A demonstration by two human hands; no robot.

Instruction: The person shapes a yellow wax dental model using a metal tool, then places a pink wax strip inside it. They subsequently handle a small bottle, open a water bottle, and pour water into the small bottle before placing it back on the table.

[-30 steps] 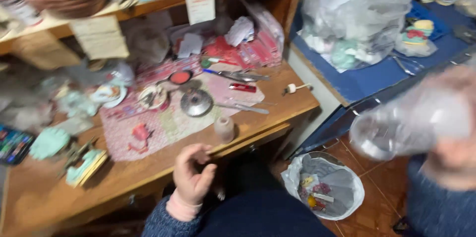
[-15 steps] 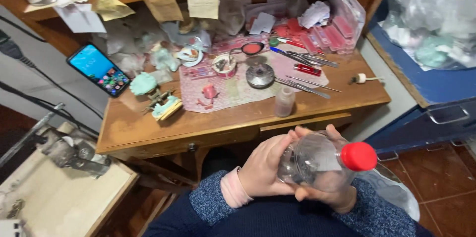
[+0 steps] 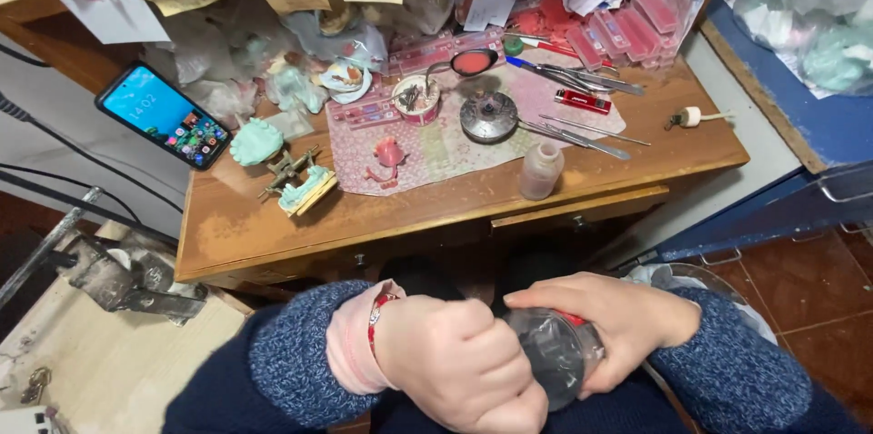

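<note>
Bottle (image 3: 555, 361), clear plastic with a red band near its neck, is held low in the view, at about 6 o'clock, above the lap and well apart from the wooden surface (image 3: 236, 216). It is gripped between both hands. The left hand (image 3: 455, 366) is clenched around one end, its fingers (image 3: 496, 357) wrapped tight; the right hand (image 3: 605, 329) is cupped over the other end, fingers grasping the bottle. The cap is hidden, so which end it sits at cannot be told.

The long axis is judged to lie roughly level, running from 9 o'clock toward 3 o'clock, tilted slightly upward to the right.

The step in hand appears to be a twisting grip at one end; a firm counter-hold would be called for.

At 12 o'clock a small pink-tinted vial (image 3: 540, 170) stands upright on the surface.
</note>
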